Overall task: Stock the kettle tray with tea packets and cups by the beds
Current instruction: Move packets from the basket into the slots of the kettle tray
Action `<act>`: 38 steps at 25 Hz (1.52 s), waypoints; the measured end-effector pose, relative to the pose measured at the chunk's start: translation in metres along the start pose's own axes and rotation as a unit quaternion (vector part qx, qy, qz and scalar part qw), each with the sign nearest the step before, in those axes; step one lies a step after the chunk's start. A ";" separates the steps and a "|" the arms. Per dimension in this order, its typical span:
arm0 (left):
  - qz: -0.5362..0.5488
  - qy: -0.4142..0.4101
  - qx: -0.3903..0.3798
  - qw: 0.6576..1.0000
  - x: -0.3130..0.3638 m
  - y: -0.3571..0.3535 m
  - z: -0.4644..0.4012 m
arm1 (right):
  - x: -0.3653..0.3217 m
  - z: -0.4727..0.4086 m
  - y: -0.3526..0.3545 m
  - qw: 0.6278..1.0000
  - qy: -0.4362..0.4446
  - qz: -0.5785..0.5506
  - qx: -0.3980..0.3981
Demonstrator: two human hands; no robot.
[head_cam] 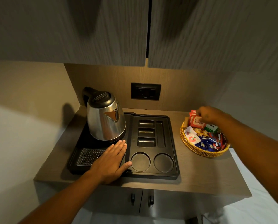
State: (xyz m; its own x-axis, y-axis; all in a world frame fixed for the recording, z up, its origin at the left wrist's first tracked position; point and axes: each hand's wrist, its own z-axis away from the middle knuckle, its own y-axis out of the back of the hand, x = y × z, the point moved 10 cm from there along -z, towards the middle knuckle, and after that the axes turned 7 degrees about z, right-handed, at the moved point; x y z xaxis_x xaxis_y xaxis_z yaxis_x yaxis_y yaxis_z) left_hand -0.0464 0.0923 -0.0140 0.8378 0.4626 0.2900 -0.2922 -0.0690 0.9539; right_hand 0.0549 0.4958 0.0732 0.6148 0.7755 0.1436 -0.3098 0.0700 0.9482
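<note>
A black kettle tray [175, 172] lies on a wooden counter, with a steel kettle [105, 118] standing on its back left part. Its three small slots, one long slot and two round cup wells hold nothing. My left hand [112, 160] rests flat on the tray's front left, fingers spread, just in front of the kettle. To the right, a woven basket [199, 151] holds several tea and snack packets. My right hand [208, 114] is over the basket's far edge, fingers pinched on red tea packets [196, 121] standing there. No cups are visible.
The counter [199, 175] is narrow, with wall on the left and overhead cabinets [102, 29] close above. A black wall socket [145, 91] sits behind the tray. White bedding [256, 199] lies at the lower right. Two cabinet door handles [141, 199] sit below the counter.
</note>
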 end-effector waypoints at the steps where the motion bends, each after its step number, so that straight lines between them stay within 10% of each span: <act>1: 0.001 0.001 0.001 1.000 0.000 0.001 0.000 | 0.002 0.003 0.014 1.000 0.004 0.000 -0.002; 9: -0.003 0.000 -0.004 1.000 0.000 0.001 0.000 | -0.160 0.001 0.063 0.981 0.167 -0.067 0.076; 22: 0.011 -0.014 -0.001 1.000 -0.002 -0.002 -0.001 | -0.233 -0.036 -0.006 0.987 0.128 -0.098 0.024; 30: 0.008 -0.010 0.002 1.000 -0.003 -0.006 -0.003 | -0.023 0.009 0.023 0.934 -0.054 -0.200 0.292; 38: -0.017 0.001 -0.008 1.000 -0.003 -0.002 -0.002 | 0.075 0.010 -0.042 0.979 -0.133 -0.040 0.151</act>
State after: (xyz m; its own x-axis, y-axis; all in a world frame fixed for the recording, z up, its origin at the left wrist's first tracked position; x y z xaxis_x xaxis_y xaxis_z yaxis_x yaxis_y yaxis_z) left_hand -0.0493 0.0927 -0.0166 0.8463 0.4662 0.2577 -0.2709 -0.0398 0.9618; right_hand 0.1213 0.5445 0.0469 0.8074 0.5822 0.0958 -0.0485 -0.0963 0.9942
